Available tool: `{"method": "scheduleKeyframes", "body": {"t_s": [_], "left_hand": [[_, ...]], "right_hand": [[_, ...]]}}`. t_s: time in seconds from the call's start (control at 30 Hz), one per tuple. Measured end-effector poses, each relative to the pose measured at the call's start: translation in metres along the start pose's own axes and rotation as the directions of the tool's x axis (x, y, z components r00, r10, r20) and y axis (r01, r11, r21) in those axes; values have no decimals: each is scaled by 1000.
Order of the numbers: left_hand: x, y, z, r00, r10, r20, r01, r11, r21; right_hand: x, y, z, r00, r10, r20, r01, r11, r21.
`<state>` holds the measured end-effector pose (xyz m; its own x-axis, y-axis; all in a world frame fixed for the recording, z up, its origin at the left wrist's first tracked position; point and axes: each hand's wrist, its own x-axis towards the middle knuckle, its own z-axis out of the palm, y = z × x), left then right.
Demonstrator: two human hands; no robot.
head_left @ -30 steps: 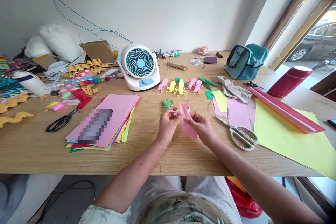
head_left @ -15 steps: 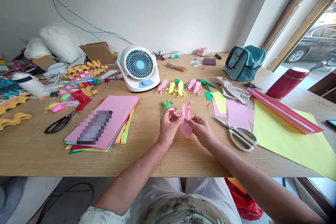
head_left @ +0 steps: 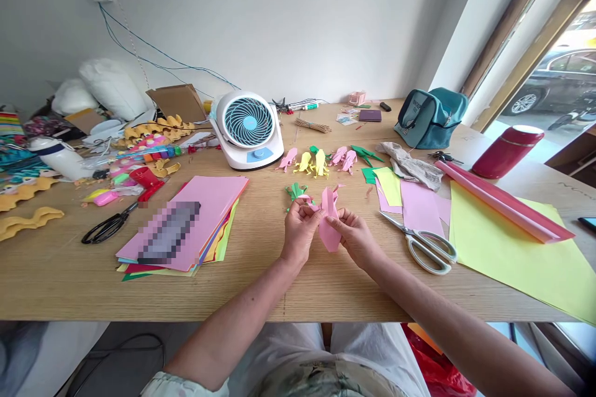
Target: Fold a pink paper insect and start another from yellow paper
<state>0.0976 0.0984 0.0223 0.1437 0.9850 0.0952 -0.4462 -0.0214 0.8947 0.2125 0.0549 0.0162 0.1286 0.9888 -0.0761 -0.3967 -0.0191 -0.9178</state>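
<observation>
Between both hands, just above the table, is a pink folded paper figure [head_left: 330, 237] with thin folded limbs at its far end. My left hand [head_left: 300, 229] pinches its left side between thumb and fingers. On its right side my right hand [head_left: 356, 232] grips the edge the same way, thumb on top. A green paper frog [head_left: 295, 191] lies just beyond my left fingers, partly hidden by them. Farther back several folded paper frogs stand in a row, among them a yellow one [head_left: 320, 163] and a pink one [head_left: 288, 160].
Scissors [head_left: 428, 248] lie right of my right hand, beside cut pink paper [head_left: 421, 206] and a large yellow sheet [head_left: 516, 248]. A stack of coloured paper [head_left: 218, 189] is at left. A white fan [head_left: 251, 127] stands behind; a red flask [head_left: 507, 150] lies tilted at right.
The whole view has shifted slightly, so the table sits a little lower in the picture. Both hands keep their pinch on the pink paper figure, with hardly any movement.
</observation>
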Motion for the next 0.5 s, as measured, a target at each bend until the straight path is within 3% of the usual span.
{"method": "scheduleKeyframes", "body": {"t_s": [0.23, 0.33, 0.5], "left_hand": [[1, -5, -2, 1000, -12, 2, 12, 1000, 8], [1, -6, -3, 998, -24, 54, 22, 999, 23], [1, -8, -5, 997, -33, 69, 28, 997, 67]], "right_hand": [[5, 4, -2, 994, -77, -81, 74, 997, -32], [7, 5, -4, 989, -97, -109, 91, 994, -64], [8, 6, -4, 991, -91, -101, 86, 995, -53]]}}
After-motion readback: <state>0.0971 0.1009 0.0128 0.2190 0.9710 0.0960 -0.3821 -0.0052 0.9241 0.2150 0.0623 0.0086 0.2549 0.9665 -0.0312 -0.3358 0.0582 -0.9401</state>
